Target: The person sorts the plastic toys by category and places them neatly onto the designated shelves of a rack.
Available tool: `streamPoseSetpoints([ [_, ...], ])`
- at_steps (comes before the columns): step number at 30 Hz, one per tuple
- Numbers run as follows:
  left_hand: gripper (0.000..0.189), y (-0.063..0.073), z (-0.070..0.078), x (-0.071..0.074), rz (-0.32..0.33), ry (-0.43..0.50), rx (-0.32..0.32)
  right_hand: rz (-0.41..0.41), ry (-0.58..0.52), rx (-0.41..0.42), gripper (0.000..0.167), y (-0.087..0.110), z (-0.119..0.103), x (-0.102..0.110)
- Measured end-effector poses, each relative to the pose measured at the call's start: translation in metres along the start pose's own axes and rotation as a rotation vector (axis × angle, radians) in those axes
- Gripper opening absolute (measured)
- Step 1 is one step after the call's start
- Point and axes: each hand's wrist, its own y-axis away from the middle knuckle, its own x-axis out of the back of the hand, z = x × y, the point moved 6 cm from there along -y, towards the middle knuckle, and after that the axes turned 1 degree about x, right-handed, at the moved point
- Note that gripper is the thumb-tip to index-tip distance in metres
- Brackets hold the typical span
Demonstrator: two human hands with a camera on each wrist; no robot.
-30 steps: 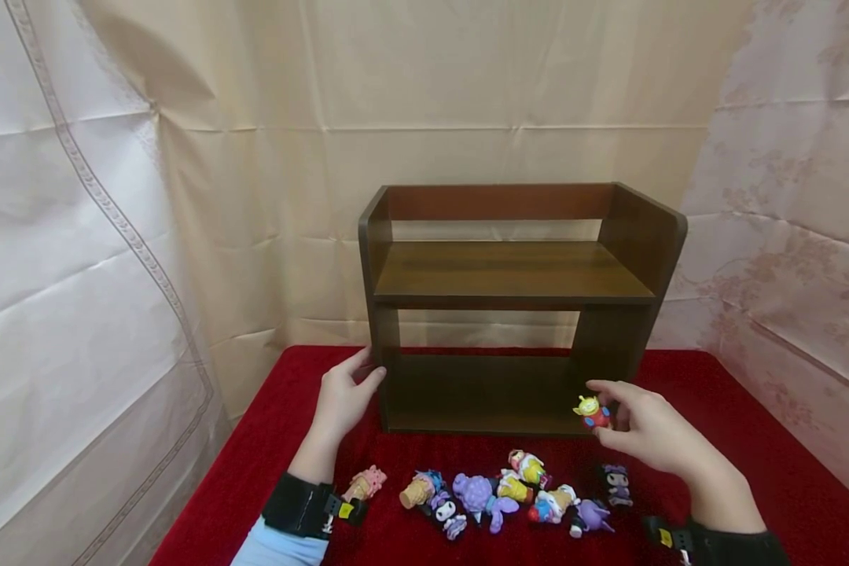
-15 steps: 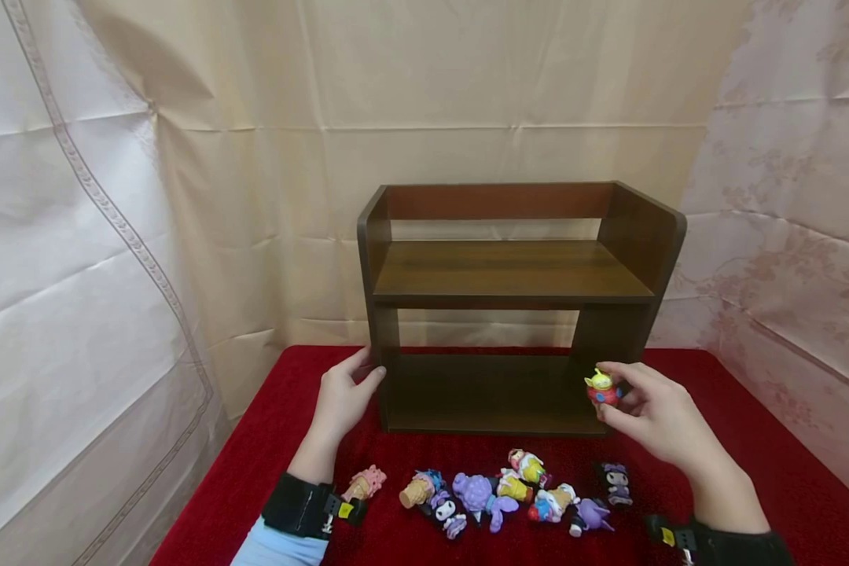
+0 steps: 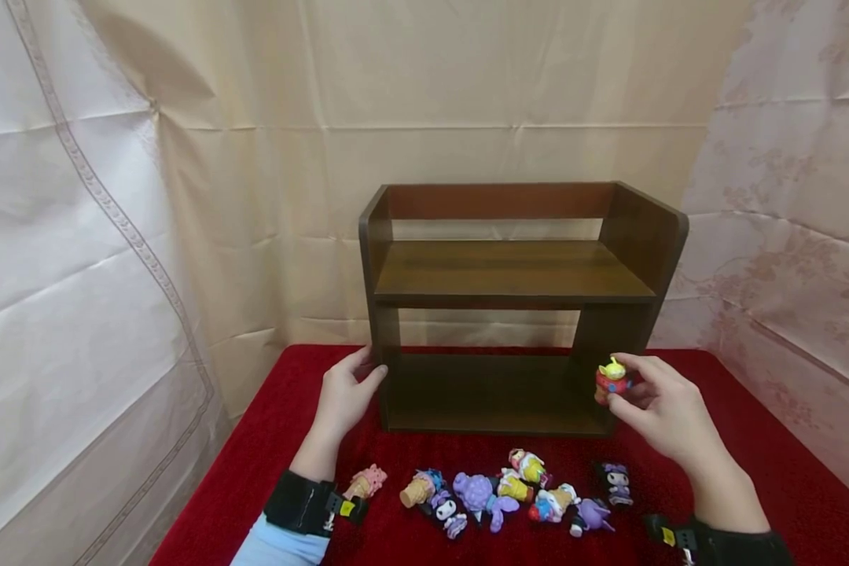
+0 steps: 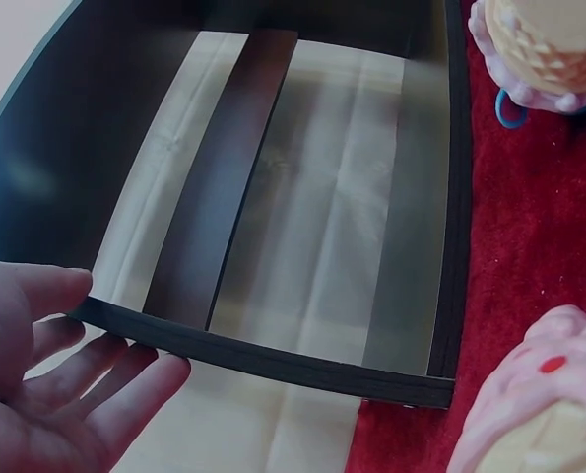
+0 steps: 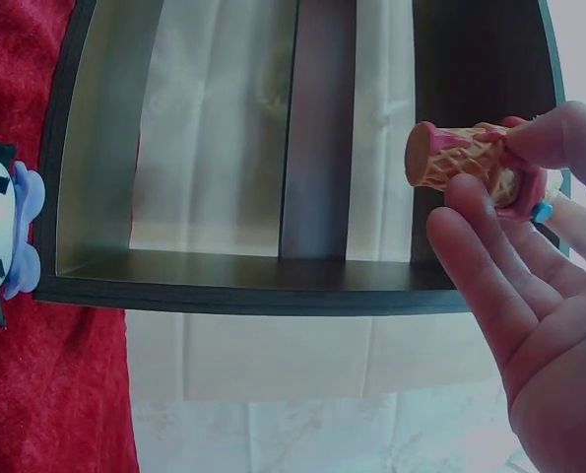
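Note:
My right hand point(image 3: 665, 405) pinches a small toy figurine point(image 3: 611, 380) between thumb and fingers. It has a yellow-green head, a red middle with blue spots and a waffle-cone base point(image 5: 460, 158). In the head view it is upright, in front of the lower right side of a dark wooden two-tier shelf point(image 3: 516, 271). The right wrist view shows the cone's flat end pointing left, while fingers hide part of the head. My left hand point(image 3: 344, 397) rests at the shelf's left side panel, thumb at the front edge and fairly straight fingers point(image 4: 135, 404) against the outside.
Several figurines lie along the front of the red cloth point(image 3: 255, 472): a pink cone figurine point(image 3: 365, 482), a purple one point(image 3: 474, 494), a white-and-cone one point(image 3: 555, 503) and a dark-haired one point(image 3: 617, 483). Beige curtains point(image 3: 467, 94) hang behind the shelf.
My right hand has risen and shifted slightly right with the figurine, which has turned from tilted to upright. The left hand and the shelf look the same.

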Motion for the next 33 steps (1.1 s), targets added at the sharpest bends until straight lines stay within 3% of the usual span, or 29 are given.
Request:
streamPoseSetpoints([
  [11,0.046,-0.005,0.007,0.003,0.027,-0.029,0.002,0.024,-0.007,0.011,0.057,-0.005,0.001,-0.004],
  [20,0.049,-0.015,0.013,-0.004,0.030,-0.019,0.028,0.012,0.000,-0.022,0.056,-0.001,0.005,-0.005],
  [27,0.049,-0.016,0.007,-0.010,0.052,0.024,0.069,-0.012,-0.007,-0.040,0.056,0.001,0.008,-0.007],
  [33,0.050,-0.010,-0.004,-0.012,0.026,0.016,0.067,-0.018,0.002,-0.051,0.055,0.002,0.010,-0.009],
])
